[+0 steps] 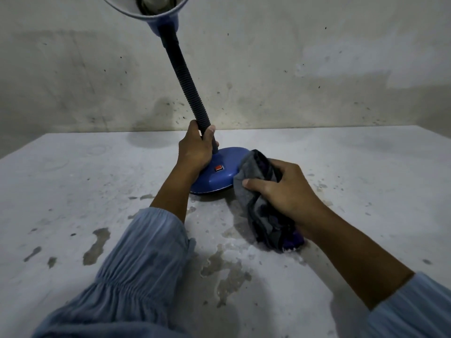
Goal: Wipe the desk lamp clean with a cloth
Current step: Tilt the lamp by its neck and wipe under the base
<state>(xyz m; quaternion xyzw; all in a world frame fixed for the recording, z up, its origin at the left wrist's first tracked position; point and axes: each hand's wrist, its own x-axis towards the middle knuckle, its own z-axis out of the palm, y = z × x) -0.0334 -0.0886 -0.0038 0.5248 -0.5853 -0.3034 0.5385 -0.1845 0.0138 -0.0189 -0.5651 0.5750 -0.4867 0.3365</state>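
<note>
Your left hand [196,148] grips the ribbed black neck [186,81] of the blue desk lamp [219,174], just above its base. Your right hand [283,189] holds a bunched grey cloth [253,191], which touches the base edge beside your left wrist.

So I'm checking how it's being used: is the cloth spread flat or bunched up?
Bunched up: the cloth is crumpled in the right hand, pressed against the lamp base.
</note>
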